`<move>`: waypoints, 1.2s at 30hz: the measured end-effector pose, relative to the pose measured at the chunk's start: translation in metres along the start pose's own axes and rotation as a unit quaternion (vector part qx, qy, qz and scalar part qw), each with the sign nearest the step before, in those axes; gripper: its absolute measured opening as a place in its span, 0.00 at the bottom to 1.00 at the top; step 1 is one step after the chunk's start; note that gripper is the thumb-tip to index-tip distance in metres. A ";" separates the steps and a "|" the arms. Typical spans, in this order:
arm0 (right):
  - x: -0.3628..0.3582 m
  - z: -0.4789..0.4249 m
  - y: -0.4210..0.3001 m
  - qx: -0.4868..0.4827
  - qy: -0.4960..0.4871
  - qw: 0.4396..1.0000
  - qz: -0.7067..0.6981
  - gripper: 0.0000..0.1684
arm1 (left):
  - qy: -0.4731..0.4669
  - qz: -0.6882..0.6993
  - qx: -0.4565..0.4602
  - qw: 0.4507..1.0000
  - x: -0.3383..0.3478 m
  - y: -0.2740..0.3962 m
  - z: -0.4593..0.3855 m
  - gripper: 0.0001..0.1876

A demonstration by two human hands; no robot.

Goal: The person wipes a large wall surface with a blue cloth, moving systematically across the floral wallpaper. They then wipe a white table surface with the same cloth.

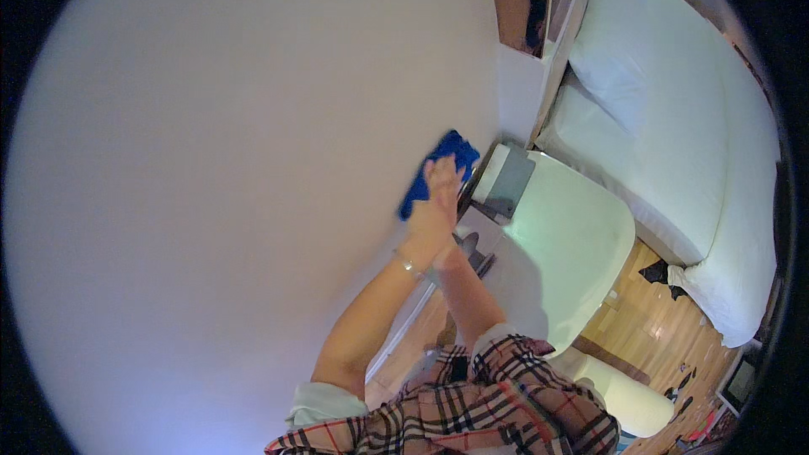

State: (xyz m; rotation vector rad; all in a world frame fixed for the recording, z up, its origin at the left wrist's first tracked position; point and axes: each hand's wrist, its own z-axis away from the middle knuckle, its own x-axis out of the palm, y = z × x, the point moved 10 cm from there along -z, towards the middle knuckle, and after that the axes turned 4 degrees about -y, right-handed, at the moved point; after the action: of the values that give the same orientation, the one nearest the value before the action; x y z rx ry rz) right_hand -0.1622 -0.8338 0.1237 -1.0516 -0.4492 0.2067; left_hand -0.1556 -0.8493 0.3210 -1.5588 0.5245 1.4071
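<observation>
A dark blue cloth [414, 194] lies against a broad pale wall [240, 158]. My left hand [430, 224], with a thin bracelet at its wrist, and my right hand [454, 202] overlap on the cloth and press it to the wall. Fingers spread over the cloth's middle, and its upper and lower ends stick out past them. Where the hands cross, blur and overlap hide which fingers belong to which hand. Both forearms reach up from rolled plaid sleeves. Just right of the hands stands a white rounded tabletop or seat [581, 246].
A grey and white object [509, 180] rests at the white surface's far end, close to the wall. White bedding or cushions [670, 120] fill the right side. Below is a wood floor [632, 303] with a black item [655, 272] and scattered small things. A brown panel [515, 0] is at the top.
</observation>
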 end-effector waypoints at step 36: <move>0.024 0.097 0.021 -0.240 -0.165 0.923 0.251 0.35 | 0.108 0.013 -0.051 0.993 0.088 0.007 0.103 0.22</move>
State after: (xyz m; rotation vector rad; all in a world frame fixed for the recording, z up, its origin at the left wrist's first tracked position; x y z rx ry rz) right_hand -0.1834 -0.7382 0.1524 -1.6201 -0.5396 0.7700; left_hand -0.1937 -0.7419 0.2474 -1.8043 0.6108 1.3095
